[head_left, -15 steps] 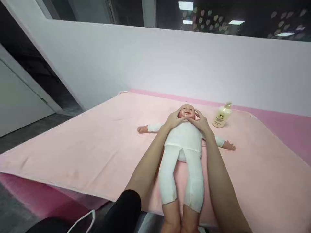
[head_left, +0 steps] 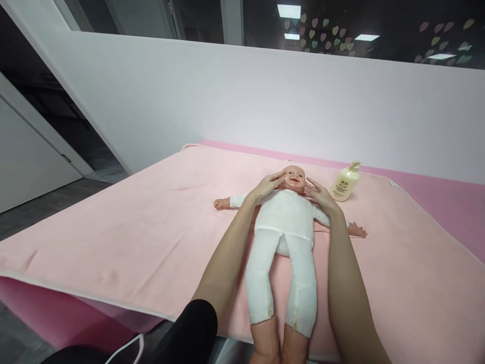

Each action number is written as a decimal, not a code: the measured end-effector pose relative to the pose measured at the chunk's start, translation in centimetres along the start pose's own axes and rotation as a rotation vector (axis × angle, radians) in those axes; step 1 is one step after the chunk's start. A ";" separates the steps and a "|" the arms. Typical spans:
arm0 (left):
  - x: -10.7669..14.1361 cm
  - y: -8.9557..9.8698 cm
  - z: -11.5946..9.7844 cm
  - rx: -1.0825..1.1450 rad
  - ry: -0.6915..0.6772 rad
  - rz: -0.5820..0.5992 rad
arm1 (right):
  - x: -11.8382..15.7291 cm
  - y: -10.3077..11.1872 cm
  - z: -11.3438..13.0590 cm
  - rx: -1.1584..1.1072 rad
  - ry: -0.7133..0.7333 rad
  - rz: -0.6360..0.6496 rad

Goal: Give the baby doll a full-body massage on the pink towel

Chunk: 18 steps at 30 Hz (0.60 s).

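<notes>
A baby doll with a white cloth body lies on its back, arms spread and feet toward me. Its hard plastic head is at the far end. Beside the head, on the left, my left hand has its fingers stretched out, the tips at the doll's cheek. On the other side my right hand is open too, fingers extended near the doll's jaw and ear; whether they touch it I cannot tell. Neither hand grips anything.
A pale yellow pump bottle stands right of the doll's head, close to my right hand. Under everything lies a pink towel on a pink padded surface. A white wall rises behind it.
Both hands have moved outward from the doll's chin to the sides of its face. The thumbs have come off the chin, and the right hand has drawn farther out.
</notes>
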<state>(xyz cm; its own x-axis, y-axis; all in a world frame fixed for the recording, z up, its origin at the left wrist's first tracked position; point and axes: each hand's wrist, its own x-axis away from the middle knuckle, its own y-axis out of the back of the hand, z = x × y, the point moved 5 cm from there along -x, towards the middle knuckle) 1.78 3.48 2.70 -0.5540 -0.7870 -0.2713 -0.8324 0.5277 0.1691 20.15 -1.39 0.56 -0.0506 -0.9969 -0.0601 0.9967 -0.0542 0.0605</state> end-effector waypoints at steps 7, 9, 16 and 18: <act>-0.8 0.4 1.0 -0.413 -0.036 -0.239 | -1.9 -1.1 0.2 0.387 0.197 -0.290; -1.1 0.2 1.3 -0.526 -0.061 -0.247 | -2.3 -1.1 -0.1 0.373 0.219 -0.279; -0.9 1.1 1.1 -0.541 -0.112 -0.148 | -1.3 -0.8 -1.3 -0.035 0.065 -0.090; -0.6 1.8 1.0 -0.521 -0.104 -0.086 | -1.0 -0.3 -1.9 -0.115 -0.049 -0.160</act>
<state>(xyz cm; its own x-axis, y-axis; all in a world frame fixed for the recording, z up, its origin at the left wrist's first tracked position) 0.66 5.25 2.19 -0.5017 -0.7707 -0.3929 -0.7841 0.2132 0.5829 20.03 -0.23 -1.30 -0.2096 -0.9777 -0.0109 0.9762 -0.2086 -0.0599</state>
